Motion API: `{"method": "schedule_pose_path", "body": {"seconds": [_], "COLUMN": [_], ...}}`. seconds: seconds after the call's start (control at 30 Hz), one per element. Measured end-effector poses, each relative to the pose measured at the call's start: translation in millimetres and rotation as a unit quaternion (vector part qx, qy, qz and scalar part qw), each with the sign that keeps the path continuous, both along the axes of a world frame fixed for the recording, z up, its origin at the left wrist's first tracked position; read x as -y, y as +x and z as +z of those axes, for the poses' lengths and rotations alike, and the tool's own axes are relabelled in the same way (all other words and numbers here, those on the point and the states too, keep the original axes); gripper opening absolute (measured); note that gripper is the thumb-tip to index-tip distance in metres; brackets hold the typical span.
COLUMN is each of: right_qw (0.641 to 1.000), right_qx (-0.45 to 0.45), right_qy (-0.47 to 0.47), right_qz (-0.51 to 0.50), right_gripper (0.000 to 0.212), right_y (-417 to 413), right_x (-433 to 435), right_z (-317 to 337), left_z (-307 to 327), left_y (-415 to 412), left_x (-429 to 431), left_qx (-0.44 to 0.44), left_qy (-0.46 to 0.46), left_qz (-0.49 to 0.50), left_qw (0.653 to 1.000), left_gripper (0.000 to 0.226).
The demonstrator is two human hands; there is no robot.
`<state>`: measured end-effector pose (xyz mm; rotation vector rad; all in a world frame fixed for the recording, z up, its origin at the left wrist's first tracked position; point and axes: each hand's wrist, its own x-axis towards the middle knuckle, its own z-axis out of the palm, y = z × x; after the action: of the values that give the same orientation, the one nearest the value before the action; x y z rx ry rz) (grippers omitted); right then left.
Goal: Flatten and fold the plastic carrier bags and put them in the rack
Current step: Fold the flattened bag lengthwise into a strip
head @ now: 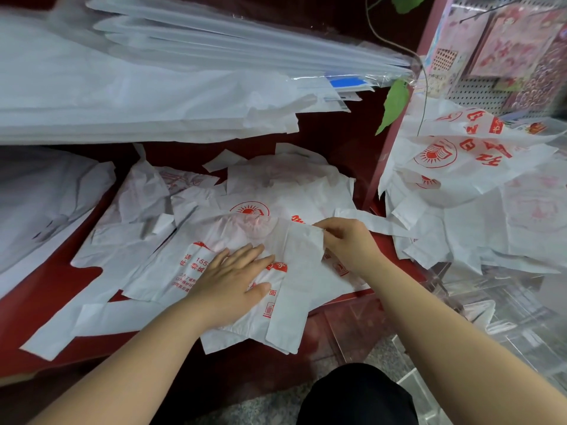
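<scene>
on the red shelf (46, 289), flat left hand (233, 280) presses a bag (302, 280) printed "155"; right hand (349, 243) pinches it.

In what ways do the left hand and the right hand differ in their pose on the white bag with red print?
The left hand lies flat with straight, spread fingers and presses the white bag down; the right hand has curled fingers and pinches a folded flap of it. The left hand rests on the middle of the bag, the right hand at the flap's far end. Both are bare and touch the same bag.
</scene>
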<state>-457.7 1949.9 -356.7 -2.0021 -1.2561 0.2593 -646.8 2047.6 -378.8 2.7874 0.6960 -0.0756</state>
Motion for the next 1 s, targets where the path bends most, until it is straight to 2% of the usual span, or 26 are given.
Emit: {"method": "schedule_pose_path", "body": {"seconds": [0.07, 0.13, 0.2, 0.27, 0.33, 0.4, 0.47, 0.57, 0.67, 0.77, 0.83, 0.9, 0.97, 1.0], "right_qw": [0.994, 0.991, 0.995, 0.999, 1.000, 0.999, 0.999, 0.997, 0.996, 0.996, 0.998, 0.997, 0.987, 0.975], "right_qx": [0.106, 0.131, 0.094, 0.025, -0.027, -0.042, -0.044, -0.053, -0.067, -0.065, -0.020, 0.068, 0.161, 0.212], "right_qy": [-0.032, -0.039, -0.043, -0.031, -0.012, 0.003, 0.019, 0.038, 0.055, 0.065, 0.054, 0.021, 0.021, 0.058], "right_qz": [-0.007, -0.013, -0.005, -0.004, -0.010, -0.019, -0.027, -0.029, -0.026, -0.012, 0.008, 0.019, 0.000, -0.015], "right_gripper": [0.024, 0.026, 0.024, 0.012, 0.021, 0.023, 0.021, 0.014, 0.016, 0.021, 0.031, 0.037, 0.030, 0.021], "right_y": [1, 2, 0, -2, -5, -8, -10, -12, -14, -17, -19, -20, -22, -21], "right_x": [5, 9, 10, 9, 7, 3, 0, -1, 2, 3, 4, 3, 3, 3], "right_z": [0, -1, -2, -2, -3, -6, -6, -6, -4, -4, -4, -7, -9, -12], "left_z": [-1, -1, -1, 2, 9, 22, 34, 38, 32, 34, 38, 39, 39, 42], "left_y": [0, 0, 0, 0, 1, 4, 14, 39, 53, 55, 51, 45, 38, 36], "left_x": [-1, -1, 0, 1, 4, 21, 43, 58, 47, 40, 37, 29, 24, 23], "left_qx": [0.006, 0.012, 0.030, 0.087, 0.212, 0.284, 0.269, 0.236, 0.217, 0.226, 0.250, 0.265, 0.278, 0.279], "left_qy": [-0.005, -0.008, -0.017, -0.067, -0.115, -0.104, -0.049, 0.036, 0.058, 0.057, 0.074, 0.096, 0.118, 0.123], "left_qz": [0.000, 0.001, 0.000, 0.027, 0.085, 0.113, 0.113, 0.124, 0.145, 0.147, 0.143, 0.140, 0.118, 0.099], "left_qw": [1.000, 1.000, 0.999, 0.994, 0.967, 0.946, 0.955, 0.963, 0.964, 0.961, 0.955, 0.949, 0.946, 0.947], "left_gripper": [0.094, 0.079, 0.068, 0.062, 0.073, 0.070, 0.058, 0.063, 0.060, 0.040, 0.033, 0.032, 0.028, 0.026]}}
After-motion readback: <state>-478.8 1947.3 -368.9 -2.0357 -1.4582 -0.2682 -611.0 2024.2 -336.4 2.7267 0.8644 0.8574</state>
